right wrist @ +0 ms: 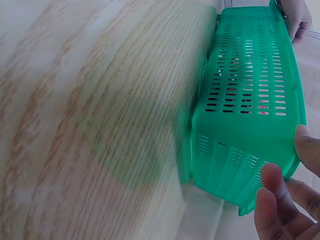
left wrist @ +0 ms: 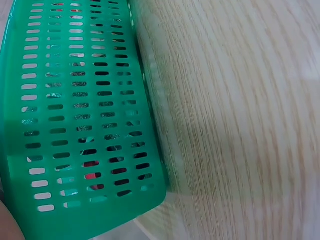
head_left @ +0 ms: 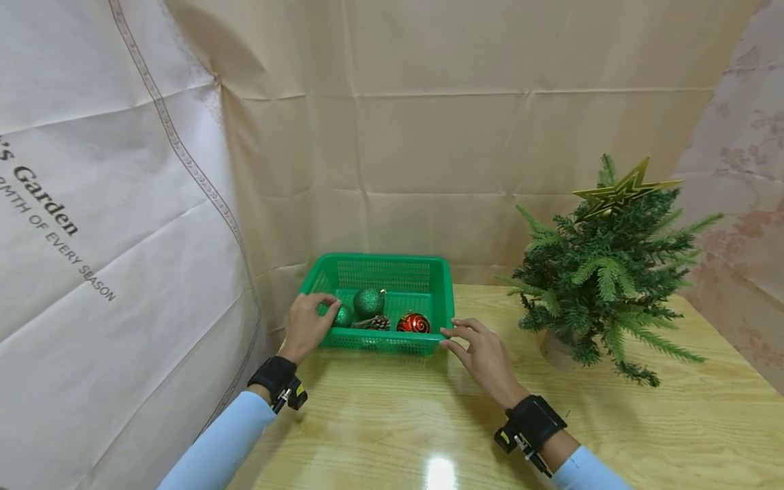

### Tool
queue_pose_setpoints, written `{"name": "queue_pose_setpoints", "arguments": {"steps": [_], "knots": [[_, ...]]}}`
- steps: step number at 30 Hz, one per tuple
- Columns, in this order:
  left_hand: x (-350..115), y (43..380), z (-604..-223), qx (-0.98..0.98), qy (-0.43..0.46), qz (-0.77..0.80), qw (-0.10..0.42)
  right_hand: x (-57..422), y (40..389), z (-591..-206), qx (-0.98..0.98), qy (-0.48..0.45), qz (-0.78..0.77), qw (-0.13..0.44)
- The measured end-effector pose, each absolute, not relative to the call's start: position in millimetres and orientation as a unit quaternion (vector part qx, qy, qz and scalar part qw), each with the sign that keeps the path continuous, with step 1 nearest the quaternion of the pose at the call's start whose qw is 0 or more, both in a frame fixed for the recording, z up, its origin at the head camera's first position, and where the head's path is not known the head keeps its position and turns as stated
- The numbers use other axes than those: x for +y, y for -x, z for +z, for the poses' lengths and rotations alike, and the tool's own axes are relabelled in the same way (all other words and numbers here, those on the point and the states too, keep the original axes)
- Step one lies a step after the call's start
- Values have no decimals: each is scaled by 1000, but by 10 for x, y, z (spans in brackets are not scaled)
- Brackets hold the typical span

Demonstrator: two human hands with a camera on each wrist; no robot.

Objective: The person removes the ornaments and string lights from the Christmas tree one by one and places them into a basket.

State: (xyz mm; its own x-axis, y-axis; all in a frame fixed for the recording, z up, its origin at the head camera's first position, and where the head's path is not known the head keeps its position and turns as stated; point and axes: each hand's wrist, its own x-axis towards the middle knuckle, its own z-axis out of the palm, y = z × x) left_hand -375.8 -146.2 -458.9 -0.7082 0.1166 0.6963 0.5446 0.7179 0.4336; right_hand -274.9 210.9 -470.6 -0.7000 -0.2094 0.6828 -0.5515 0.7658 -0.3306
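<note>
A green plastic basket (head_left: 380, 340) with slotted walls stands on the table against the cloth backdrop. Inside lie a large glittery green ball (head_left: 369, 302), a smaller green ball (head_left: 344, 316), a pinecone (head_left: 380, 322) and a shiny red ball (head_left: 413, 322) with swirls. My left hand (head_left: 308, 325) grips the rim at the front left corner, its fingers partly hidden. At the front right corner my right hand (head_left: 484, 354) holds the rim between thumb and fingers; its fingertips (right wrist: 271, 175) show against the basket's end wall in the right wrist view.
To the right stands a small artificial Christmas tree (head_left: 606, 286) topped with a gold star (head_left: 625, 192). Pale wood-grain tabletop (head_left: 380, 422) extends in front of the basket. Cloth (head_left: 441, 150) hangs behind, with a printed white sheet (head_left: 122, 272) on the left.
</note>
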Motion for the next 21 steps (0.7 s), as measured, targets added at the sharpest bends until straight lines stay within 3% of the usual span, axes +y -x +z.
{"name": "queue_pose_setpoints", "arguments": {"steps": [11,21], "knots": [[-1471,3740,-4600,-867,184,-300,352,2102,2738,-4700,-883,-219,264,319],[-1463,3738,-4571,-876,181,-294,335,2101,2731,-4670,-884,-219,264,318]]}}
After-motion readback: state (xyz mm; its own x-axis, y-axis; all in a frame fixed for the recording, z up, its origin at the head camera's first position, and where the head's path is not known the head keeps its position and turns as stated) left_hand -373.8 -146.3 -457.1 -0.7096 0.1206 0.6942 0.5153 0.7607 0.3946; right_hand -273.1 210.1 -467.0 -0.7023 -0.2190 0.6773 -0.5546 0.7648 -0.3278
